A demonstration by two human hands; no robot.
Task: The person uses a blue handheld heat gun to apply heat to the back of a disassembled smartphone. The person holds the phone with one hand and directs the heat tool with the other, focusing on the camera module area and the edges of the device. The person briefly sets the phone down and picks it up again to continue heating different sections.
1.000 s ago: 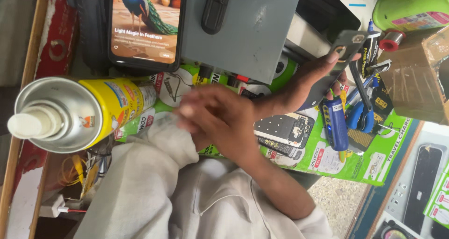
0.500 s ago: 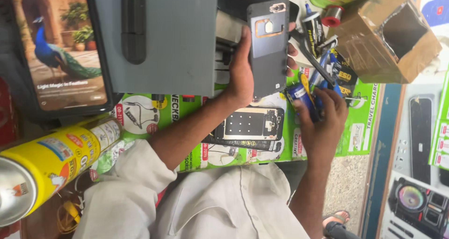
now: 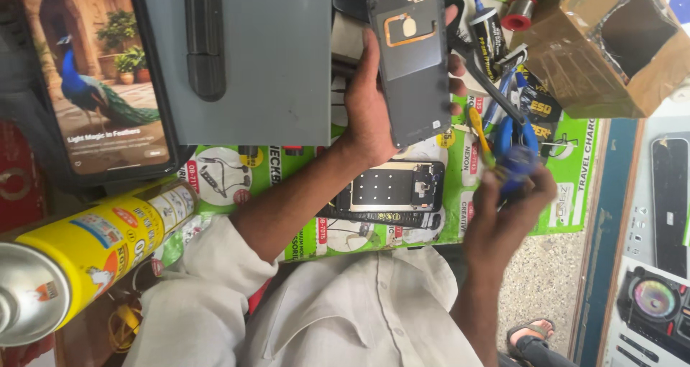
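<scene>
My left hand (image 3: 374,104) holds a dark grey phone back cover (image 3: 411,58) upright above the bench, thumb on its left edge and fingers round its right edge. The cover's inner side faces me, showing an orange coil ring and a camera cut-out. My right hand (image 3: 507,216) is closed on a blue-handled tool with a yellow tip (image 3: 507,151), blurred, just right of the cover. Below the cover an opened phone frame (image 3: 392,191) lies flat on the green printed mat (image 3: 568,187).
A tablet showing a peacock picture (image 3: 97,86) and a grey flat case (image 3: 251,58) lie at the back left. A yellow spray can (image 3: 86,255) lies at the near left. A taped cardboard box (image 3: 611,47), a glue tube (image 3: 489,33) and loose tools are at the right.
My left hand has taken the back cover and brought it toward the middle. My right hand went to the blue tools and now holds one, drawn nearer to me.
</scene>
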